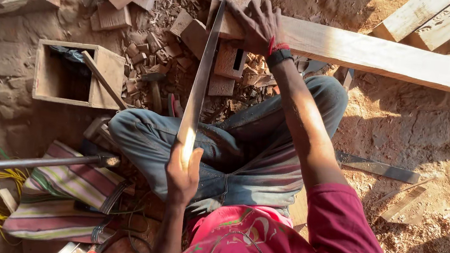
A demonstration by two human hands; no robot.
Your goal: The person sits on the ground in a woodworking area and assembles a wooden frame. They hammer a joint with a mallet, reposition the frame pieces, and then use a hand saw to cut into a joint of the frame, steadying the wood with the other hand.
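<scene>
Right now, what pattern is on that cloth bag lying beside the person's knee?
The cloth bag has stripes in pink, green, white and dark bands; the head view shows it best, lower left.

Offcuts point(148, 55) and an open box point(76, 73) crowd the ground left of the saw point(199, 84). Right of the plank point(380, 54), the dirt floor point(406, 124) lies open except for a flat blade point(378, 168).

I wear a magenta short-sleeved shirt point(301, 248), faded blue jeans point(234, 144), a black watch point(280, 56) and red thread point(275, 44) at my right wrist.
</scene>
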